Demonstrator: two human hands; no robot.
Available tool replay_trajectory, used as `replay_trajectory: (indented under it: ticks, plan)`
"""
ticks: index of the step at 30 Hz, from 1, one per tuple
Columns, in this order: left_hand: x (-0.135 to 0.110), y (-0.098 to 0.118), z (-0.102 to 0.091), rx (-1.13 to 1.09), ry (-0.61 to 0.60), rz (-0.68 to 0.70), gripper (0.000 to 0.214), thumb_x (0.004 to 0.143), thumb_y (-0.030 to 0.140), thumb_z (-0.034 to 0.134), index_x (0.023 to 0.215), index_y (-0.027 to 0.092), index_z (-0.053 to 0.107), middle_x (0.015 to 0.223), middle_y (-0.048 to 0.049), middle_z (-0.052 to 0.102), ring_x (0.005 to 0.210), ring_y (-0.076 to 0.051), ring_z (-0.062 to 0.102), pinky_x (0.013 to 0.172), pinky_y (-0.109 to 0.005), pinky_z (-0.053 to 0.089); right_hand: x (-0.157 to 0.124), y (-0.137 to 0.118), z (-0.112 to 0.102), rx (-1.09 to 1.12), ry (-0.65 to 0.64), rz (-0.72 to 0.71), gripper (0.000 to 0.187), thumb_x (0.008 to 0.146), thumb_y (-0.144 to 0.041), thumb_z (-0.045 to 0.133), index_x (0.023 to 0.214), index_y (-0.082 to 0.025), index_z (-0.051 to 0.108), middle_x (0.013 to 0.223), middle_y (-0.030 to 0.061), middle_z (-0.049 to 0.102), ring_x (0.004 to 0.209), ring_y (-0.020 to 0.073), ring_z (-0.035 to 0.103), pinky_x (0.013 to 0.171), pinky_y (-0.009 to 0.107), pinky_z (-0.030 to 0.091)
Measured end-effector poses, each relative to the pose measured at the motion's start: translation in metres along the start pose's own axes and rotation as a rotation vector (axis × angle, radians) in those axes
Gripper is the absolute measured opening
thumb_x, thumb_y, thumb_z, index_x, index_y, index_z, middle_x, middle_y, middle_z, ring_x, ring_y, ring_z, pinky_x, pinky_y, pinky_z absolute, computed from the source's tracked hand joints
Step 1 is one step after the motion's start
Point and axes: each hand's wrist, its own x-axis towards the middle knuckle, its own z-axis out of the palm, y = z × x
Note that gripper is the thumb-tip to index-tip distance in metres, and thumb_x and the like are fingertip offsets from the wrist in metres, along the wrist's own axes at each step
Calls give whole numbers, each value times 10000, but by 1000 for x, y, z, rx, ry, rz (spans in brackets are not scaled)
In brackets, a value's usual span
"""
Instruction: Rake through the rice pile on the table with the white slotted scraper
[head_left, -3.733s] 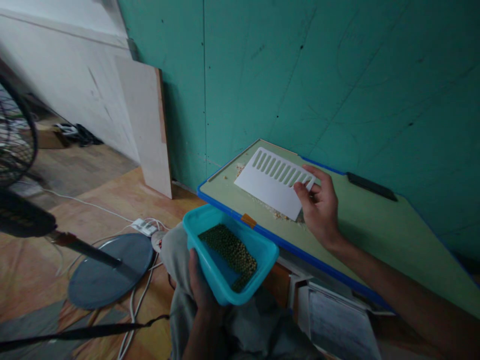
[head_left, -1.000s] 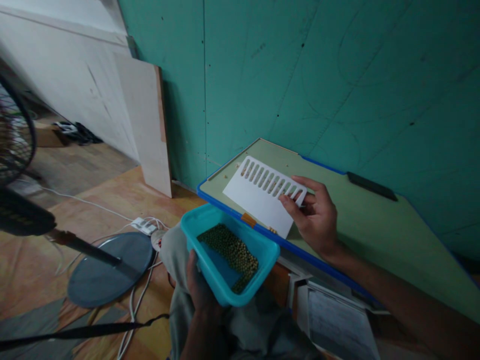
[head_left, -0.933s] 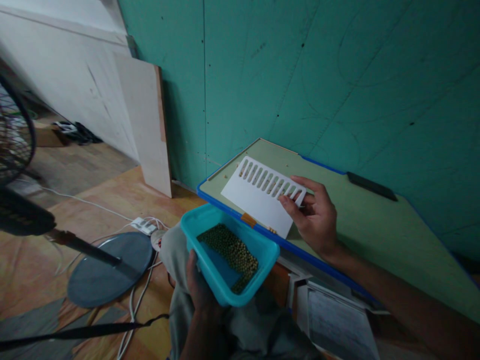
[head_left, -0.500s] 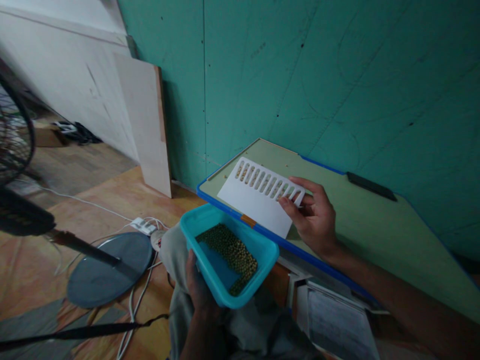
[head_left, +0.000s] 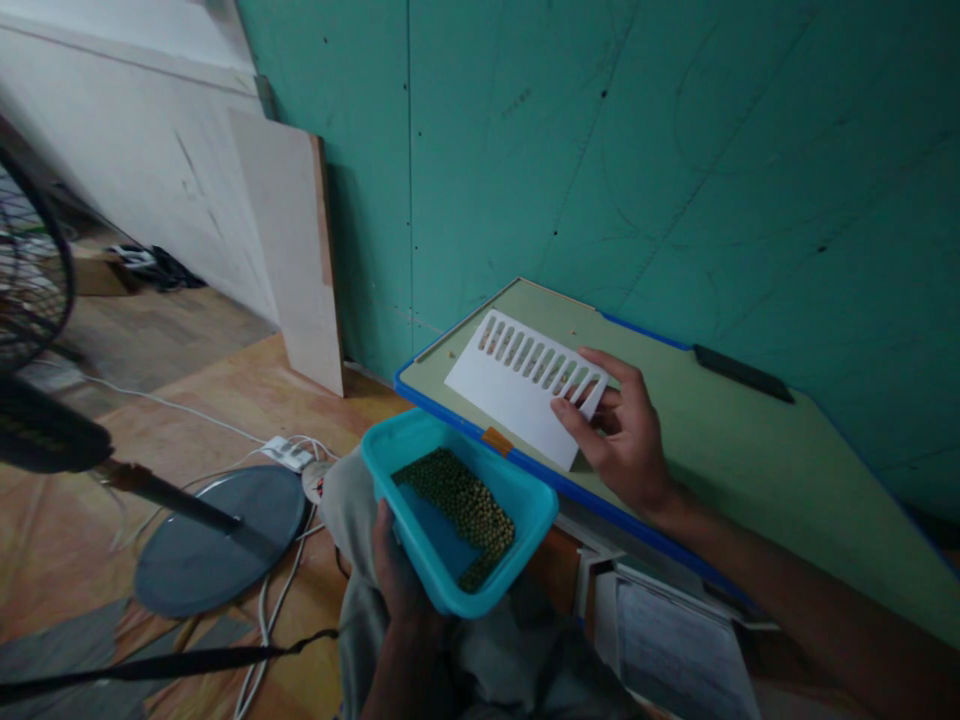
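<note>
My left hand point(head_left: 397, 570) is closed on the near left side of a turquoise plastic tub point(head_left: 529, 505), thumb at the rim, above my lap. Small round green and tan pellets, perhaps dried peas or beans point(head_left: 454, 495), cover part of its bottom. My right hand point(head_left: 619, 430) pinches the right end of a white slotted panel point(head_left: 517, 395), thumb on the near side and fingers behind. A row of long slots runs along its upper edge, and tan specks show through several of them. The panel is tilted over a pale green board point(head_left: 735, 440) with a blue edge.
A few tan bits lie on the board, and a black strip point(head_left: 742, 373) sits at its far edge. A green wall point(head_left: 525, 150) rises behind. On the left are a fan base point(head_left: 217, 540), a power strip point(head_left: 286, 453), loose cables and a leaning panel point(head_left: 292, 250).
My right hand has tipped the white slotted panel more upright and shifted it slightly. The turquoise tub and my left hand stay in place.
</note>
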Motion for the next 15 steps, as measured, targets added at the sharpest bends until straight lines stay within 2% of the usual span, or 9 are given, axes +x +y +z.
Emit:
replay_trajectory:
  ticks: [4,10,15]
  plan:
    - [0,-2,0,-36,22,17,304,904,521,704,1050,262,770,664,74,710,633,-157,677,849,-284,587,7,8,-2,-25,73,10,605,886,-357,779,1432,-298,526,1003,38,802,767,212,768,601,301,627]
    - [4,-2,-6,-29,41,7,414,915,508,698,1237,251,730,756,46,772,666,-164,695,900,-323,581,14,15,-4,-38,125,32,605,882,-376,785,1423,-294,525,995,47,803,803,226,770,594,293,617]
    - [4,0,-9,-17,44,-8,358,929,495,692,1172,239,753,714,55,767,624,-161,695,930,-337,591,11,10,-1,15,187,19,613,865,-388,803,1405,-289,528,967,44,795,772,211,755,596,289,614]
